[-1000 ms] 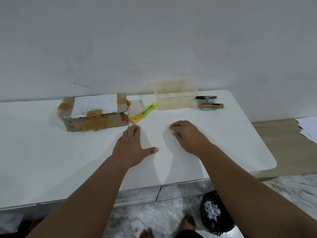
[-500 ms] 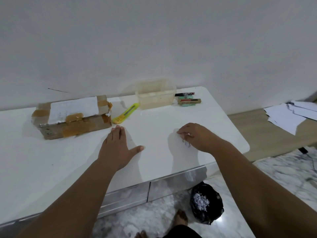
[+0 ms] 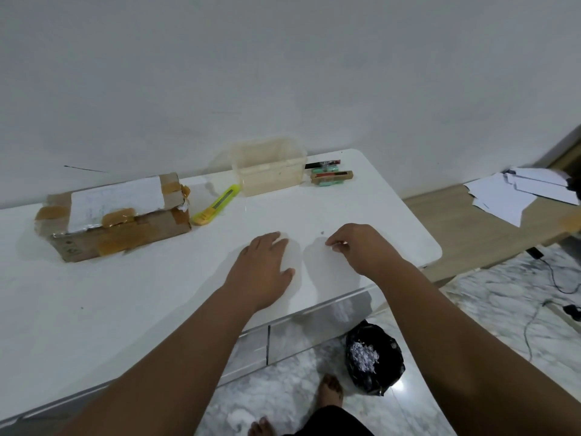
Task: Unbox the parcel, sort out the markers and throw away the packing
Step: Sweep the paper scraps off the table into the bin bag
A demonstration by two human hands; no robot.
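A taped brown cardboard parcel (image 3: 116, 215) with a white label lies closed at the left of the white table (image 3: 94, 303). Beside it lies a yellow box cutter (image 3: 216, 209). A clear plastic tub (image 3: 268, 166) stands at the back, with a few marker packs (image 3: 328, 175) to its right. My left hand (image 3: 262, 272) rests flat on the table, fingers together, holding nothing. My right hand (image 3: 358, 248) rests to its right with fingers curled down onto the tabletop; nothing shows in it.
A black rubbish bag (image 3: 374, 361) holding shredded paper sits on the marble floor below the table's right front corner, next to my bare feet (image 3: 330, 391). Loose white sheets (image 3: 518, 191) lie on a low wooden surface at the right. Cables trail on the floor at far right.
The view has swung back to the left. My left hand has slid closer to my right hand, and my right fingers have curled down onto the table.
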